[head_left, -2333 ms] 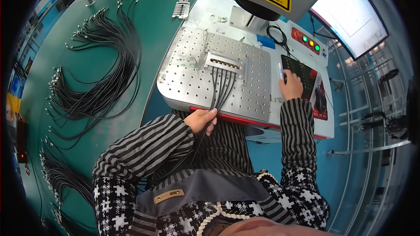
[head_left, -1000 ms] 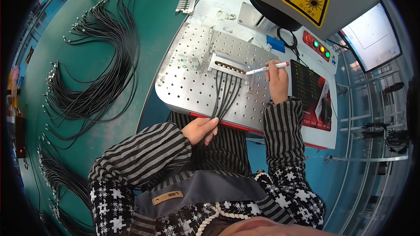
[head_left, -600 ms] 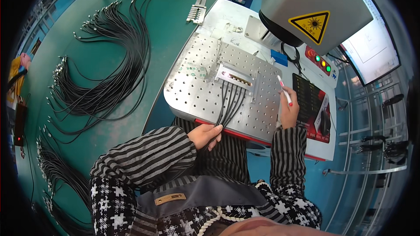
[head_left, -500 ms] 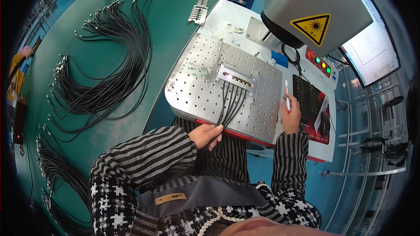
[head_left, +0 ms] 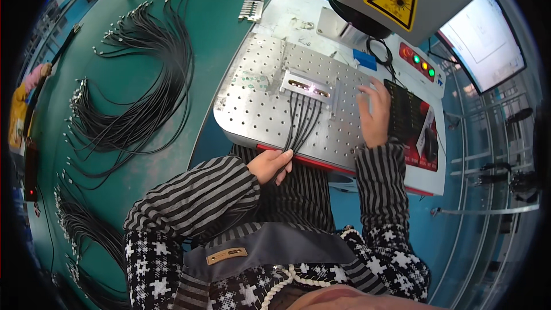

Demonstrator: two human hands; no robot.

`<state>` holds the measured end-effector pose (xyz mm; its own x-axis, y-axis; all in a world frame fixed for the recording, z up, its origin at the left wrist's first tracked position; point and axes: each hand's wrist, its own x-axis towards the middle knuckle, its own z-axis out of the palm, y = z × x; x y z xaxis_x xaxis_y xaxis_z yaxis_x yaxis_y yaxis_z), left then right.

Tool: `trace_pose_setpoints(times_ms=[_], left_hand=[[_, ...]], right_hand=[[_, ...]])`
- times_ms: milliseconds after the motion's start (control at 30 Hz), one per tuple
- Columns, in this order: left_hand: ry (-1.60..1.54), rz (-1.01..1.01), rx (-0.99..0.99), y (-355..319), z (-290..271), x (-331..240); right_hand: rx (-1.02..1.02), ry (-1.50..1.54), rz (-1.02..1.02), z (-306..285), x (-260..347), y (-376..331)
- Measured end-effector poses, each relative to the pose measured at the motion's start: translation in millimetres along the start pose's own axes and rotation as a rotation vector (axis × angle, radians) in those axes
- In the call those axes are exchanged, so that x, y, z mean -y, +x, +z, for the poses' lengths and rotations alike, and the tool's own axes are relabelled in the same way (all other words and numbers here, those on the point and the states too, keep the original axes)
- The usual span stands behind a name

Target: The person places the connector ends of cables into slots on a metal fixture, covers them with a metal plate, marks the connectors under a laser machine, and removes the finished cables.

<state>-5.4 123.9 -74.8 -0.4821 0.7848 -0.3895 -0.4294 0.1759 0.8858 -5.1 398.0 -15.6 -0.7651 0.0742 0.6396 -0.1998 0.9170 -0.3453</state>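
Note:
A bundle of thin black cables point(head_left: 299, 128) is gripped in my left hand point(head_left: 271, 165) at the front edge of the perforated metal plate point(head_left: 247, 103). Their far ends run into a slotted silver fixture point(head_left: 307, 85) on that plate, where bright light shows on small metal connectors. My right hand point(head_left: 376, 112) is raised at the plate's right side, beside the black and red mat. Its fingers are spread and slightly blurred, and I see nothing held in them.
A grey machine head with a yellow warning triangle point(head_left: 396, 4) overhangs the back. Lit buttons point(head_left: 423, 64) and a monitor point(head_left: 485, 31) are at right. Large black cable bundles point(head_left: 172, 63) lie on the green table point(head_left: 224, 0), near a slotted metal block point(head_left: 251, 7). Another person's hand shows far left.
My right hand has moved forward and its fingers have spread; the red and white pen it held is no longer visible. Light on the connectors is brighter. My left hand keeps its grip.

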Motion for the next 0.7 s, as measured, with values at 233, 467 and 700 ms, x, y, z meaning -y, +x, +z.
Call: trace_pose_setpoints(times_ms=[233,467,700], left_hand=[[0.009,-0.013,0.007,-0.6,-3.7,-4.7],[0.012,-0.021,0.015,-0.1,-4.6,-0.5],[0.033,-0.056,-0.032,-12.8,-11.4,-2.5]], right_hand=[[0.018,0.057,0.092,26.9,2.3,0.1],[0.024,0.139,0.148,31.1,-7.4,-4.4],[0.190,-0.040,-0.152,28.7,13.3,-16.4]])
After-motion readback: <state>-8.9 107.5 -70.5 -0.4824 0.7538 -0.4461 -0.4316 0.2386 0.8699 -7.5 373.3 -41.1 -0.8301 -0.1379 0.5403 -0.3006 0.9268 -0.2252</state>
